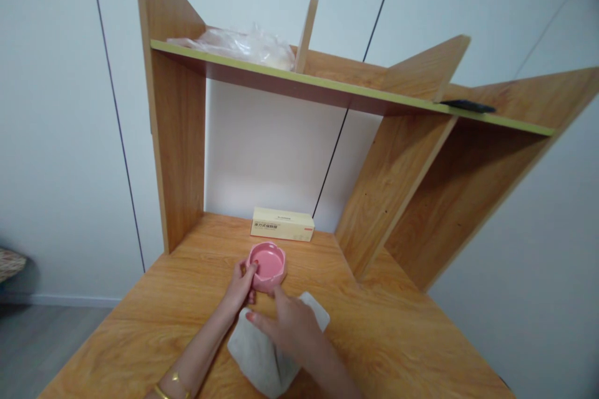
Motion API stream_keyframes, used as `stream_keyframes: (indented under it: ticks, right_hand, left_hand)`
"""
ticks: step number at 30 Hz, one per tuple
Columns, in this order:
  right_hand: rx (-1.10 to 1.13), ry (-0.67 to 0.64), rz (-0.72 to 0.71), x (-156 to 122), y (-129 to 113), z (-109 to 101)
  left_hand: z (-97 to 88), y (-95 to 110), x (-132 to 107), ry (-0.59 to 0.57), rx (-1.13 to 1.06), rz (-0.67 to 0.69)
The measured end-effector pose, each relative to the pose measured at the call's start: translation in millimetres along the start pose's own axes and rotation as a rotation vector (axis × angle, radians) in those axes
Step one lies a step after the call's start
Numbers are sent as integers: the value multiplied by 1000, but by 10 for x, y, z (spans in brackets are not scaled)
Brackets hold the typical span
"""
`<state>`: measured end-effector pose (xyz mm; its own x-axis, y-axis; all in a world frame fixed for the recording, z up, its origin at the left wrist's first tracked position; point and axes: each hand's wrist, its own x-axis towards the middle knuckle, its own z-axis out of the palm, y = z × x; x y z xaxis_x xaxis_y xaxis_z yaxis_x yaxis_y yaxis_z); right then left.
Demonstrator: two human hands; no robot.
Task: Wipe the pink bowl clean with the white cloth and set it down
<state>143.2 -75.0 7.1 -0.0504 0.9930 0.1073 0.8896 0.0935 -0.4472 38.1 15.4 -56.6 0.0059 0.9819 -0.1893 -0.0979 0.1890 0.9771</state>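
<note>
A pink ashtray (268, 262) with a notched rim sits toward the back of the wooden desk. My left hand (242, 284) grips its left side, thumb over the rim and fingers around the outside. Just in front lies a crumpled light-grey cloth (255, 349). Over that cloth is my right hand (292, 324), slightly blurred, with thumb and index finger spread apart. Its index fingertip comes close to the front edge of the ashtray; whether they touch I cannot tell. The remaining fingers of this hand are mostly hidden.
Behind the ashtray, a cream box (282, 225) stands near the wall. A wooden shelf unit (402, 168) rises from the desk (397, 336), with upright panels at left and right. On its upper board rest a clear plastic bag (248, 47) and a flat dark object (468, 105).
</note>
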Motion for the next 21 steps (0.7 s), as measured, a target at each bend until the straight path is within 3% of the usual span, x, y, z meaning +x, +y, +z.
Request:
stream_keyframes:
  ticks: [4,8,13,17,21]
  right_hand:
    - [-84,135,118,303,124,-153]
    - [-84,124,174,587,198,-53]
    - [-91,126,250,742,309,27]
    - [-91,147,334,770,636,-149]
    - [-110,163,448,735,1022,-366]
  left_hand:
    - [1,-3,8,-10,10,4]
    - [8,-12,-35,-21,29,41]
    - [6,-32,-56,-44,81,108]
    - [-21,-77,32,-58,106,290]
    - [-20,-157,142,-80,87,285]
